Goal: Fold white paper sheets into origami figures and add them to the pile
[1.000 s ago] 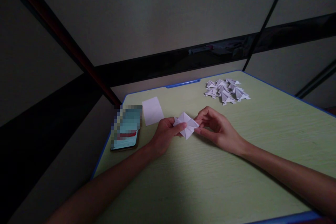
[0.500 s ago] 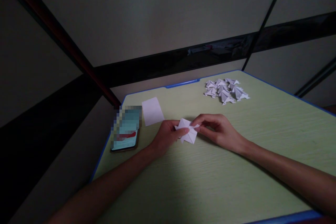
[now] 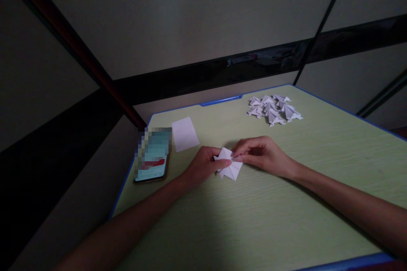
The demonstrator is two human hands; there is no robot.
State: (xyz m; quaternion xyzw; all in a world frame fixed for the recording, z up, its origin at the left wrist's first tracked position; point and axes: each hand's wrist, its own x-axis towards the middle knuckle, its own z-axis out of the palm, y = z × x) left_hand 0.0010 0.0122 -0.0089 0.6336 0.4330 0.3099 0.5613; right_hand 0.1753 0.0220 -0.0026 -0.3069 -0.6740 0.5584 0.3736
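Observation:
A small piece of folded white paper (image 3: 232,171) with crease lines and pointed corners is between my two hands, above the middle of the table. My left hand (image 3: 205,164) grips its left side, thumb flat on top and the other fingers underneath, mostly hidden. My right hand (image 3: 262,156) pinches the paper's upper right part between thumb and fingertips. What the right fingertips cover cannot be seen.
Several folded paper figures (image 3: 271,110) sit grouped at the far right of the green table (image 3: 286,220). A flat white sheet (image 3: 185,134) lies at the left, beside a phone (image 3: 152,161) with a lit, partly blurred screen. Cabinet panels (image 3: 203,17) rise behind the table.
The folded paper has shifted slightly right and toward me, along with my left hand. My right thumb and fingertips have moved closer in over the paper's upper part.

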